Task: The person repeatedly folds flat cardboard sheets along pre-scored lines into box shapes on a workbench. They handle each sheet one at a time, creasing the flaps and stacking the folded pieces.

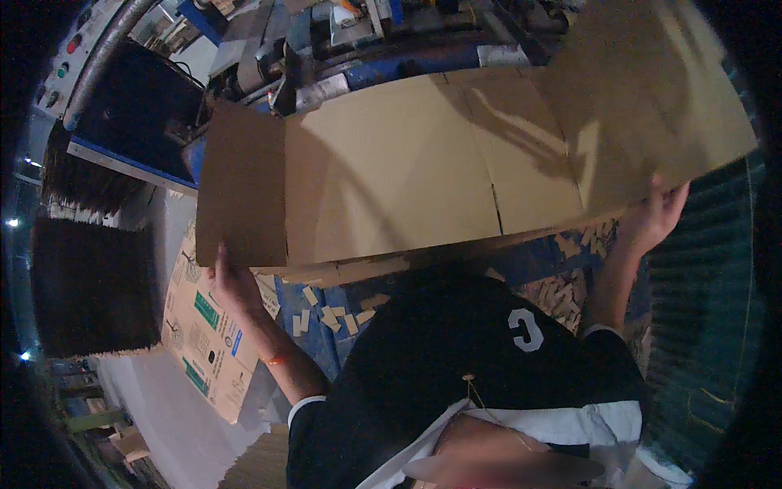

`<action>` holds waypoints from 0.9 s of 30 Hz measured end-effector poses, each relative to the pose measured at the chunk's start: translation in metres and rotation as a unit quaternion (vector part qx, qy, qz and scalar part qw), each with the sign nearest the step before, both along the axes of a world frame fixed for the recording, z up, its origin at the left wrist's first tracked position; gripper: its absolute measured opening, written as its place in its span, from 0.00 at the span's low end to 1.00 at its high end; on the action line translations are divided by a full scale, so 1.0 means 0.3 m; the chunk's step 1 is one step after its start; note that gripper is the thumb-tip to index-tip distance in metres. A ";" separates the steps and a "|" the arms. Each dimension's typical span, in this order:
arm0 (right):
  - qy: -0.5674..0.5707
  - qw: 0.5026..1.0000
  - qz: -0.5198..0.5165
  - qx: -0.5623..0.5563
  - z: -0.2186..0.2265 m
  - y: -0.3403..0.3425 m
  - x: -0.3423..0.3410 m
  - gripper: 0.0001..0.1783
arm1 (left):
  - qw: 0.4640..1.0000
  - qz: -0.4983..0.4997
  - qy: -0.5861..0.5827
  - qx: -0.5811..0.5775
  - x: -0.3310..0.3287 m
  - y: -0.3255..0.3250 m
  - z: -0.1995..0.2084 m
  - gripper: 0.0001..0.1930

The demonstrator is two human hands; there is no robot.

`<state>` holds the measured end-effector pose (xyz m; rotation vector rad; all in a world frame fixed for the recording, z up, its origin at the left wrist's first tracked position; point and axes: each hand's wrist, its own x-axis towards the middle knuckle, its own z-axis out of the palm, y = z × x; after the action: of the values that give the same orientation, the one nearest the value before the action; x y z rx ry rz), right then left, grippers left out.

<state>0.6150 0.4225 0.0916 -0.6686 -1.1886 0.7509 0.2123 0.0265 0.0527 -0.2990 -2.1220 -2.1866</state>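
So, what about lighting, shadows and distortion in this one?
Head view: uneven light, with shadows crossing the cardboard sheet; fisheye curvature and black corners at the rim; small lights glare at far left; a smeared oval patch obscures the bottom edge.

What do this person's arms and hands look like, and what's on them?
The left hand and right hand are gloveless. Short black sleeves with white edging leave both forearms bare, except for a thin orange-red band on the left one.
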 end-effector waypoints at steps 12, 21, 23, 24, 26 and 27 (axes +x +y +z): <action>-0.608 0.634 0.264 0.399 -0.192 -0.223 -0.128 0.23 | 0.688 -0.336 0.422 -0.485 0.323 0.262 -0.034 0.31; -0.583 0.631 0.280 0.429 -0.209 -0.196 -0.117 0.21 | 0.656 -0.367 0.409 -0.517 0.315 0.277 -0.021 0.32; -0.579 0.623 0.270 0.451 -0.218 -0.191 -0.114 0.21 | 0.655 -0.370 0.403 -0.522 0.319 0.276 -0.026 0.31; -0.574 0.626 0.257 0.461 -0.222 -0.183 -0.115 0.21 | 0.647 -0.371 0.414 -0.522 0.318 0.277 -0.027 0.31; -0.534 0.633 0.210 0.519 -0.221 -0.157 -0.119 0.20 | 0.631 -0.365 0.442 -0.523 0.305 0.278 -0.018 0.32; -0.538 0.633 0.219 0.511 -0.218 -0.138 -0.126 0.20 | 0.672 -0.370 0.429 -0.477 0.293 0.282 -0.010 0.32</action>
<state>0.5773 0.3812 0.0263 0.2964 -2.6296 -0.1812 0.3004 0.1111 0.0498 -2.0157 -2.3449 -0.3799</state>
